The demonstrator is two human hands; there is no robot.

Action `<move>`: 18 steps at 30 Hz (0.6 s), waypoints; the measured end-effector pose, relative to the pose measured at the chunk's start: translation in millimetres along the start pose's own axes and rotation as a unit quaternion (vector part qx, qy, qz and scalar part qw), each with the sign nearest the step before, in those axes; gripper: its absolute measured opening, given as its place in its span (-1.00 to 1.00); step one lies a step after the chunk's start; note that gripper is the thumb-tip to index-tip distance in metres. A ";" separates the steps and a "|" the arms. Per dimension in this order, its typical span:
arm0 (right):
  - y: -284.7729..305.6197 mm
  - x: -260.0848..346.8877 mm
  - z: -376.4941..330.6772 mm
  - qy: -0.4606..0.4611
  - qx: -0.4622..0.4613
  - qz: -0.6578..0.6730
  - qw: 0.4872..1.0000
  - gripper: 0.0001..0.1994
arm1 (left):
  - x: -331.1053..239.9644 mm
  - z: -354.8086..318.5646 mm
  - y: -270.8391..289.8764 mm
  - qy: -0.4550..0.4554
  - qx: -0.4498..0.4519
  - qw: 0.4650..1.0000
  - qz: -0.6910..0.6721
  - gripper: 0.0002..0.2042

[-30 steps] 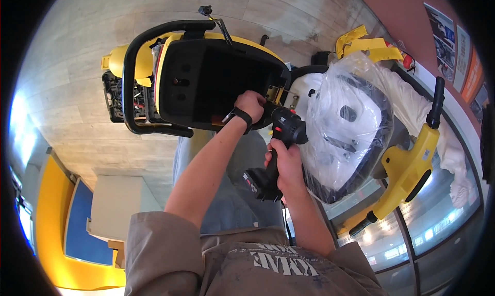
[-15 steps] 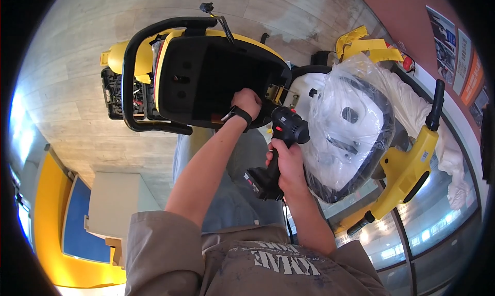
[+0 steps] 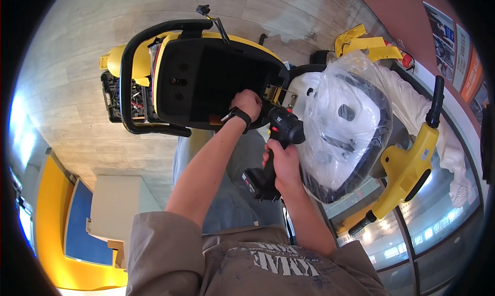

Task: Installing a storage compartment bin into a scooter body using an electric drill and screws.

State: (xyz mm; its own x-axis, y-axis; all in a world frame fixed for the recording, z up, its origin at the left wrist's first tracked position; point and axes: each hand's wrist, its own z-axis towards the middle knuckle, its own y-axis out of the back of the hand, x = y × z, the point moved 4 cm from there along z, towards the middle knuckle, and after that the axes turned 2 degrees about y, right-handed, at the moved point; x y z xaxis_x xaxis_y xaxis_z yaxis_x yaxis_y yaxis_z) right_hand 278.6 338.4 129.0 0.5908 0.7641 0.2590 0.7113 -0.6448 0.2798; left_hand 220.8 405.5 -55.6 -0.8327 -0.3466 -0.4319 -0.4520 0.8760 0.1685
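My right hand (image 3: pixel 284 164) is wrapped round the grip of a black cordless drill (image 3: pixel 287 127), with its battery low and to the left. The drill's front end points toward the near right corner of an open black bin with a yellow rim (image 3: pixel 175 102), part of a larger machine. At that corner, my left hand (image 3: pixel 246 104) is closed with its fingers curled downward beside the drill's front. What those fingers hold is hidden. Just beyond the drill is a small brass-coloured metal bracket or hinge (image 3: pixel 272 93).
A plastic-wrapped white and black part (image 3: pixel 345 126) lies right of the drill. Farther right is a yellow handle unit with black grips (image 3: pixel 410 167). A black tube handle (image 3: pixel 127 79) borders the bin, with an open tool case (image 3: pixel 111 97) behind. Yellow pieces (image 3: pixel 366 42) lie at the far right.
The drill and my right hand have shifted slightly left, closer to my left hand. My left hand stays at the bin's corner. The whole view has moved a little.
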 end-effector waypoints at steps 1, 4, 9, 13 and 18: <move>-2.0 2.3 -1.1 0.001 -0.013 0.007 1.000 -0.90 | -0.7 -0.8 0.2 0.003 0.001 1.000 0.006 -0.88; -1.7 0.9 0.3 0.008 -0.017 0.001 1.000 -0.90 | -2.5 -1.8 0.0 0.026 0.014 0.999 0.014 -0.85; -0.9 2.1 1.9 0.021 -0.012 -0.033 0.999 -0.89 | 0.2 -1.4 -1.5 0.041 0.040 0.998 0.002 -0.79; -0.4 7.2 2.0 0.004 -0.009 -0.026 1.000 -0.89 | 5.5 -0.2 -3.8 0.018 0.025 0.999 -0.011 -0.79; -2.3 12.4 -3.1 -0.018 -0.012 -0.011 1.000 -0.88 | 7.5 1.2 -2.5 -0.008 0.019 1.000 -0.011 -0.78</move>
State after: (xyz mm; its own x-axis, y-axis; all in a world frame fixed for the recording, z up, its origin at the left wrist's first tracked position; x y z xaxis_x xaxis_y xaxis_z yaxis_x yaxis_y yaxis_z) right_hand 283.1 349.3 134.5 0.5890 0.7778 0.2194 0.7146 -0.6281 0.3080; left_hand 216.0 401.0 -60.4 -0.8175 -0.3601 -0.4496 -0.4567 0.8808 0.1250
